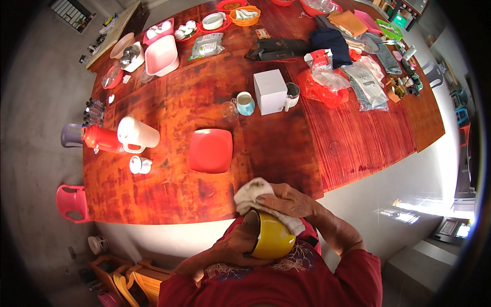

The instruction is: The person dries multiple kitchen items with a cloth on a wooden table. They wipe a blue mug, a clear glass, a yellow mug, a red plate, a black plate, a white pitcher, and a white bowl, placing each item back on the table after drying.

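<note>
Close to my chest, my left hand (232,246) grips a yellow mug (275,239) with a dark rim, tilted on its side. Its mouth faces left, and some of my left fingers are hidden around it. My right hand (292,200) clasps a white cloth (251,193), which lies against the mug's upper side and rim. Beyond my hands, a red square plate (210,151) lies on the wooden table (266,169). A white mug (140,165) stands left of the plate; a light blue mug (245,104) is farther back, beside a white box (270,92).
A red thermos (102,138) and a cream pitcher (137,133) are at the table's left. Behind the box sits a glass cup (292,96). A pink basin (162,56) and an orange basket (245,16) are farther back; a red plastic bag (321,92) lies right. A pink chair (72,203) stands left.
</note>
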{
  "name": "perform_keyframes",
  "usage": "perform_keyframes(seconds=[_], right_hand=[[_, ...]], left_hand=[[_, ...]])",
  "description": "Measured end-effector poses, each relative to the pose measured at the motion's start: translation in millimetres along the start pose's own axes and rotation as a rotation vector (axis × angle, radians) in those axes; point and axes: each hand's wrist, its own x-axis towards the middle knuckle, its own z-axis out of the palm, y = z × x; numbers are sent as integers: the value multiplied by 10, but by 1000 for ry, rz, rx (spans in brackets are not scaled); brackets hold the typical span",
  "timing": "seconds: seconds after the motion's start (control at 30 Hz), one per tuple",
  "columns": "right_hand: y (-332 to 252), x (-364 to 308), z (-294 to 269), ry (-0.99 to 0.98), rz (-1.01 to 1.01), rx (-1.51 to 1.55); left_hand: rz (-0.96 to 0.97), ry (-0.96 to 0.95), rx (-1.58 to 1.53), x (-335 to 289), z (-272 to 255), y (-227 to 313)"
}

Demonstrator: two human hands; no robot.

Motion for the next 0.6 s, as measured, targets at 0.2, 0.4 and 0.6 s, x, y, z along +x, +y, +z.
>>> perform_keyframes(seconds=[0.2,0.4,0.6], right_hand=[[-6,-182,154,264,149,282],[173,-492,54,155,-254,-24],[-45,-755,119,18,-383,-121]], left_hand=[[6,49,24,-102,47,-81],[38,92,-43,-15,45,-35],[-109,119,-96,-53,39,-46]])
